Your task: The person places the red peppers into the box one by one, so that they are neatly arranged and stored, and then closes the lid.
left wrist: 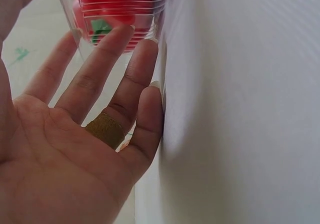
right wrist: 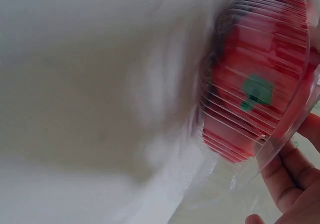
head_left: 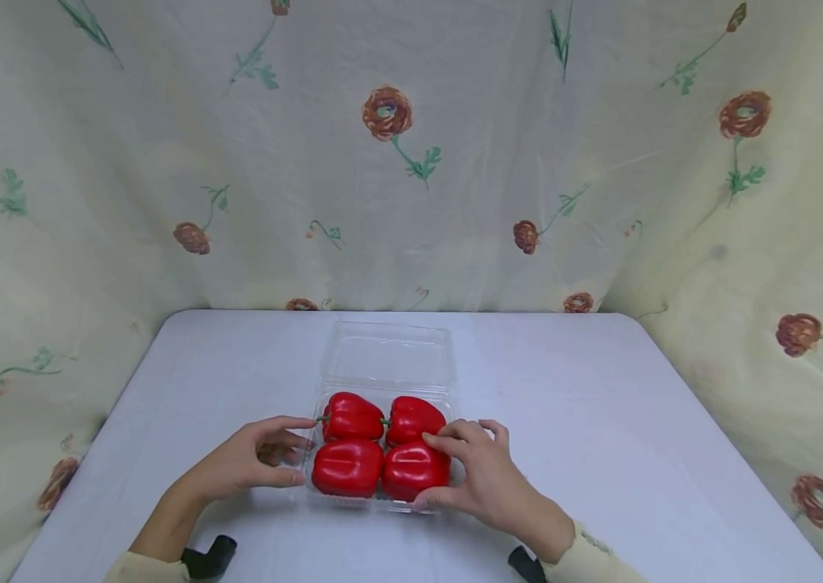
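Resting the left hand (head_left: 261, 455) relaxed and unclenched at the left wall of the clear container (head_left: 353, 503), on the bench (head_left: 586, 421). Gripping the front-right pepper (head_left: 411, 471) inside the container, beside three more red peppers (head_left: 348, 468), with the right hand (head_left: 485, 476). Could buckle the thin plastic by squeezing too hard, or snag the lid (head_left: 388, 356), behind the container, on any pepper sitting too high.

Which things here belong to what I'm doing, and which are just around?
Part of the job:
four red peppers
clear container, with its open lid
left hand
right hand

Just around:
white table
flowered sheet
black wrist gear
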Motion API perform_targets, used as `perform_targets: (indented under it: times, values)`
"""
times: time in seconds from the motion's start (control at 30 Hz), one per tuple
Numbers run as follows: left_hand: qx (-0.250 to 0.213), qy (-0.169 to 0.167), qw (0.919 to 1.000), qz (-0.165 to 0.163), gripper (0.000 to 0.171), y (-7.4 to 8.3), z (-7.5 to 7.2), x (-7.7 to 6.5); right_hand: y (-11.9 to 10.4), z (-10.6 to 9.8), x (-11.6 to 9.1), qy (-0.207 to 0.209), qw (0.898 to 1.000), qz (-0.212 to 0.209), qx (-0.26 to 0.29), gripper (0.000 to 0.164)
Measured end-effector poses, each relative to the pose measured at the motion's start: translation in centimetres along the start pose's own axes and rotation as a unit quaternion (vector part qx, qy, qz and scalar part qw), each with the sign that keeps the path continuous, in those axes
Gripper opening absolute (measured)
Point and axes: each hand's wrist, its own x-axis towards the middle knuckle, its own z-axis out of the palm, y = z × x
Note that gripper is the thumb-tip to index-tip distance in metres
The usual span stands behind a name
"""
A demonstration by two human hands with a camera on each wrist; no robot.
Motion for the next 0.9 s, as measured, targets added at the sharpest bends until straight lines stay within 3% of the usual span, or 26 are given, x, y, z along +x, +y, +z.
perform_targets:
  times: [0.2, 0.4, 0.77, 0.9]
  values:
    - [0.001, -0.002, 1.0000, 0.001, 0.074, 0.1, 0.1, 0.1, 0.0, 0.1, -0.3, 0.017, 1.000, -0.005, -0.021, 0.069]
    - [0.007, 0.003, 1.0000, 0.001, 0.076, -0.1, 0.2, 0.1, -0.7, 0.0, -0.1, 0.018, 0.999, 0.005, -0.045, 0.069]
    - [-0.002, -0.011, 0.9999, -0.001, 0.071, 0.0, 0.1, 0.2, -1.0, -0.1, -0.2, -0.001, 0.999, 0.031, -0.021, 0.068]
    - [0.006, -0.009, 0.9999, 0.001, 0.071, 0.3, 0.0, 0.2, -0.7, -0.5, -0.1, 0.011, 1.000, 0.027, 0.006, 0.064]
